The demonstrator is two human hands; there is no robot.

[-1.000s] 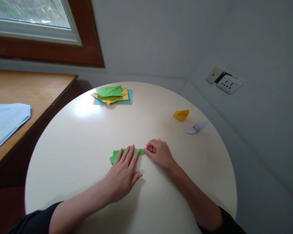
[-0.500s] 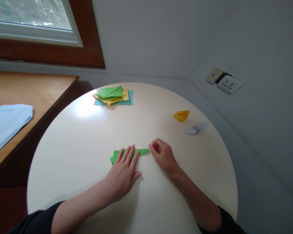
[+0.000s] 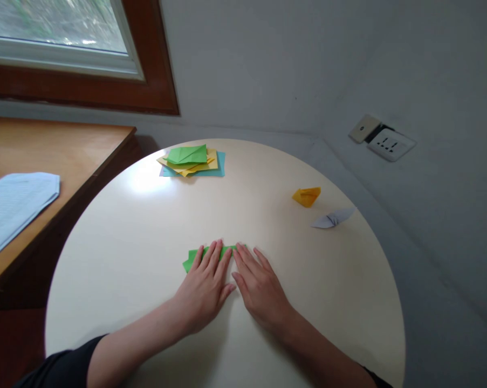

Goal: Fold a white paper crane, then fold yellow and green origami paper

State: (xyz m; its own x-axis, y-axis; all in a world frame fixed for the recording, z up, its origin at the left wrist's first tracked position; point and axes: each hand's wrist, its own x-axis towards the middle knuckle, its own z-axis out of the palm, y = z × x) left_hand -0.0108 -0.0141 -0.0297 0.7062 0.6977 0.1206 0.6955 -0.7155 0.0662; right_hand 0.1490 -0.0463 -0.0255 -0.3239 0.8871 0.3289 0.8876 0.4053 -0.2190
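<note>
A folded strip of green paper (image 3: 192, 256) lies flat on the round white table (image 3: 122, 280), its uneven wider end pointing left. My left hand (image 3: 205, 288) rests on the paper with fingers spread, covering much of its middle. Over the narrow right end lies my right hand (image 3: 263, 288), its fingers stretched out and touching the paper, so that tip is mostly hidden. Both palms face down, and the two hands are close side by side.
At the table's far side sits a stack of green, yellow and blue papers (image 3: 192, 161). An orange folded paper piece (image 3: 307, 196) and a white folded paper piece (image 3: 333, 218) lie at the right. A wooden desk (image 3: 77, 143) bearing white sheets (image 3: 20, 202) stands left.
My right hand has opened from a curled shape and moved left, laying its fingers on the narrow end of the green paper. My left hand has stayed in place. The view has shifted slightly.
</note>
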